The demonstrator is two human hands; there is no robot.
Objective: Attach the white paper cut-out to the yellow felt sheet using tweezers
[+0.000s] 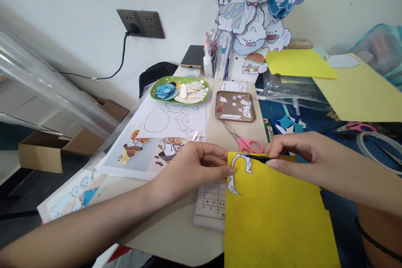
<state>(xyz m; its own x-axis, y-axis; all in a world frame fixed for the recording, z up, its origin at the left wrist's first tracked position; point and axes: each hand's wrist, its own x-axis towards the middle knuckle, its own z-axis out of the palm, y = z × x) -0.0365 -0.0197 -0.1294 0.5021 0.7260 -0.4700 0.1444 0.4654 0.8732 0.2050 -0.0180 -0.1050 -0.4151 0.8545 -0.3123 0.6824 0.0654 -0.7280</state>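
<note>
My left hand [210, 161] pinches the upper left edge of a yellow sheet [276, 209], thumb on top. Two curved white paper cutouts with dark outlines lie at that corner: a hooked one [246, 162] and a crescent [231, 185] lower down. In my right hand [292, 155] is a slim black tool [259, 158], held between thumb and fingers at the sheet's top edge. Its metallic tip touches or overlaps the hooked cutout; its exact kind is unclear. Pink-handled scissors [249, 145] lie just beyond the sheet.
A green tray [153, 94] holds blue and white cut pieces. Behind the scissors, a brown tray [218, 113] bears small cutouts. Outline drawings [157, 121] and printed pictures lie left. Another pink-handled pair of scissors [361, 127] and a tape roll [364, 150] are right.
</note>
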